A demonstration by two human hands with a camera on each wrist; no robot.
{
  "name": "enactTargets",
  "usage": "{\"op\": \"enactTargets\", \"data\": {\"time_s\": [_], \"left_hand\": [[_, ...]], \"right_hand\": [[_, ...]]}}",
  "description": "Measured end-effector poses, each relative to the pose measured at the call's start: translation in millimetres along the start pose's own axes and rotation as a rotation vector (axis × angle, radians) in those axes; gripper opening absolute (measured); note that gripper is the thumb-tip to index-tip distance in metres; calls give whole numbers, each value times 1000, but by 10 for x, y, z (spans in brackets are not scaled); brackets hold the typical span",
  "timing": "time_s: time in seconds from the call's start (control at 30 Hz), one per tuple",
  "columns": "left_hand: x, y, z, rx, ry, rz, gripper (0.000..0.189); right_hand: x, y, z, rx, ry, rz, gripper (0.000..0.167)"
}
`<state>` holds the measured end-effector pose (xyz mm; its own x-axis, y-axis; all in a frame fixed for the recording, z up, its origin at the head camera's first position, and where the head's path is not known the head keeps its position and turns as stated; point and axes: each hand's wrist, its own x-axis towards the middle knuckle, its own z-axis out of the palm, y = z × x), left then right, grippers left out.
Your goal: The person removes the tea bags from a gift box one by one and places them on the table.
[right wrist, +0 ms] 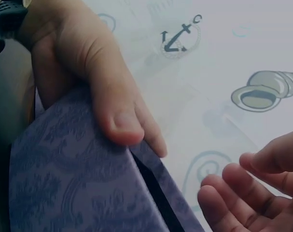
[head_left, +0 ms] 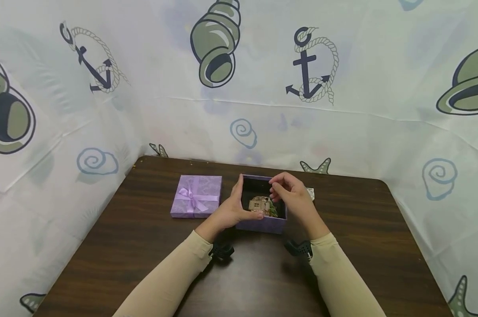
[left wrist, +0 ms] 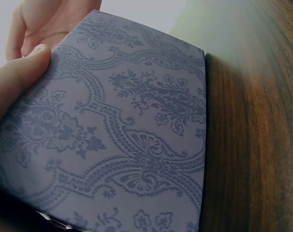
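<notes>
A purple patterned box (head_left: 261, 226) stands lidless on the table, dark inside. In it is a small beige house model (head_left: 259, 204) with a window and green foliage (head_left: 273, 210). My left hand (head_left: 232, 208) grips the box at its near left corner, thumb over the near rim and fingers along the left side. Above the box's right side hovers my right hand (head_left: 296, 198), its fingers loosely bent. In the right wrist view no object shows between the right fingers (right wrist: 215, 203). Floral patterned wall of the box (left wrist: 136, 121) fills much of the left wrist view.
Left of the box lies its purple lid (head_left: 201, 185) with a ribbon bow. A small pale patterned piece (head_left: 311, 193) lies partly hidden behind my right hand. The dark wooden table (head_left: 152, 246) backs onto a white cloth (head_left: 175, 127) printed with shells and anchors.
</notes>
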<state>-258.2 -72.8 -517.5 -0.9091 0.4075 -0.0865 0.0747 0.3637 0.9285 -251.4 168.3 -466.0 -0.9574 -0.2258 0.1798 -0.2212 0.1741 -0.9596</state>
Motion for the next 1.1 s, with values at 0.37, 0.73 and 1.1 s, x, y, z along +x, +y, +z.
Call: {"op": "enactTargets", "data": {"time_s": [0.37, 0.73, 1.1], "left_hand": [[-10, 31, -16, -25, -13, -12, 146], [-23, -3, -6, -40, -19, -12, 150], [-29, -15, -3, -69, -29, -1, 146]], "right_hand": [[304, -58, 100, -20, -203, 262, 28], [641, -64, 58, -53, -463, 524, 44], [843, 38, 14, -16, -609, 656, 53]]}}
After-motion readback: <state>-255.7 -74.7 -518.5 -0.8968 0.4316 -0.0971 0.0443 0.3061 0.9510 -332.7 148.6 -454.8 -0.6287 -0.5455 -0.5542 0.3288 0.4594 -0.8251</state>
